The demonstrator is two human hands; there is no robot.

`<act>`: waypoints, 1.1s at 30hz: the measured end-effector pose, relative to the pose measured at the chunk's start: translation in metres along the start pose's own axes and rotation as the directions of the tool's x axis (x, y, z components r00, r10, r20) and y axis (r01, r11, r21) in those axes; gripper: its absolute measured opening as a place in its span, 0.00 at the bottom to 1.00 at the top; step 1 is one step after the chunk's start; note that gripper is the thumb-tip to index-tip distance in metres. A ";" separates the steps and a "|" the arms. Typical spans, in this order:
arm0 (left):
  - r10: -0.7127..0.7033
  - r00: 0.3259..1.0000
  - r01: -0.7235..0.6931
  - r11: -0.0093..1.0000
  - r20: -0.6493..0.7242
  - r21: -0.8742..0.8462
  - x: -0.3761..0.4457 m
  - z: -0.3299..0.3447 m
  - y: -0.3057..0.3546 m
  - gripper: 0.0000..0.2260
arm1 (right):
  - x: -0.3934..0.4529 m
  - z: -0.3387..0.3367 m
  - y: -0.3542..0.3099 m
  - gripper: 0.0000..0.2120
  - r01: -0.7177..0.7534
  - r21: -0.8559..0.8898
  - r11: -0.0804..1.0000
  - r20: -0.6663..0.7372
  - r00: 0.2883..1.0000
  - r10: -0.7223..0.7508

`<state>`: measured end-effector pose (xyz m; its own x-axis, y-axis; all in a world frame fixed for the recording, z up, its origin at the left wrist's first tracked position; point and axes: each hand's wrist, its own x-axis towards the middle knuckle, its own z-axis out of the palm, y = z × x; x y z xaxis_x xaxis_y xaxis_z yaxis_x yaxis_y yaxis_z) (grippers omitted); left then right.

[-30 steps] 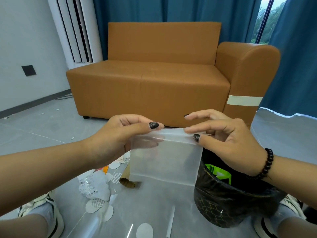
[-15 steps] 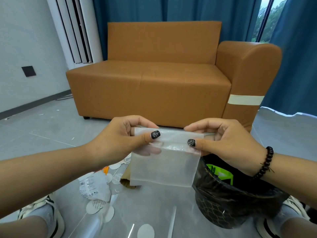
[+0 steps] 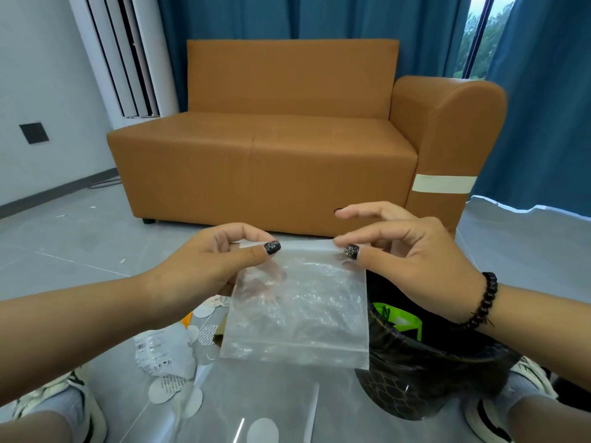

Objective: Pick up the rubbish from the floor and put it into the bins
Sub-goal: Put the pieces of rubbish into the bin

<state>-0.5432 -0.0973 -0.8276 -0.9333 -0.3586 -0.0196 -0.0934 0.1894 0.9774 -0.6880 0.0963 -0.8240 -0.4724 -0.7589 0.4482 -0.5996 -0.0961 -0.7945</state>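
Head camera shows the clear plastic bag (image 3: 297, 305) hanging in the middle of the frame, held up in the air above the floor (image 3: 80, 251) by its top edge. Its sealed strip runs left to right across the picture, and the body of the bag hangs straight down from it, so the opening points up and the long side is nearly as wide as it is tall; I judge the wider axis to be the horizontal one along the strip. The left hand (image 3: 204, 266) pinches the upper left corner of the strip between thumb and forefinger, and the right hand (image 3: 403, 251) pinches the upper right corner in the same way, its other fingers raised and relaxed. Both hands are therefore closed on the bag, one at each end of the top edge. The black bin (image 3: 425, 362) stands at the lower right of the frame, partly behind the right lower corner of the bag and directly under the right hand, with a green thing (image 3: 399, 321) inside. So the bin lies to the right and below, nearer to the right hand, and I think the coming move is a short shift to the right and then a release. More rubbish remains on the floor at the lower left: a crumpled white wrapper (image 3: 163, 350) and several round paper discs (image 3: 166, 385). Behind all stands an orange sofa (image 3: 271, 161).
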 end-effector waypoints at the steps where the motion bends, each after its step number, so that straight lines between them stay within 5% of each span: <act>1: -0.003 1.000 0.003 1.000 -0.001 0.001 -0.001 0.000 0.000 0.15 | 0.000 0.000 0.002 0.08 -0.003 -0.001 1.000 -0.002 1.000 0.003; 7: 0.000 1.000 0.001 0.999 0.023 -0.048 0.001 -0.003 -0.003 0.14 | 0.004 0.001 0.015 0.15 -0.093 0.094 0.991 -0.057 0.993 0.099; 12: -0.011 1.000 0.013 0.994 0.018 -0.106 0.001 0.001 -0.002 0.10 | 0.002 0.000 0.017 0.05 -0.179 0.141 0.974 -0.023 0.983 0.184; 20: -0.017 0.997 0.031 0.979 0.075 -0.199 0.000 -0.002 0.001 0.12 | 0.001 0.001 0.018 0.10 0.065 0.079 0.995 -0.085 0.995 -0.058; 29: 0.007 0.998 0.002 0.985 0.055 -0.170 0.002 -0.004 0.000 0.11 | -0.005 0.000 0.028 0.07 0.022 0.114 0.993 0.023 0.999 -0.025; 33: 0.013 0.999 -0.007 0.992 0.041 -0.129 0.002 -0.004 -0.002 0.16 | -0.006 0.000 0.026 0.14 -0.014 0.142 0.990 0.079 0.997 0.003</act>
<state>-0.5432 -0.1015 -0.8290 -0.9480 -0.3180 -0.0161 -0.0413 0.0728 0.9965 -0.7012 0.0982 -0.8475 -0.4215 -0.8078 0.4120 -0.4947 -0.1759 -0.8511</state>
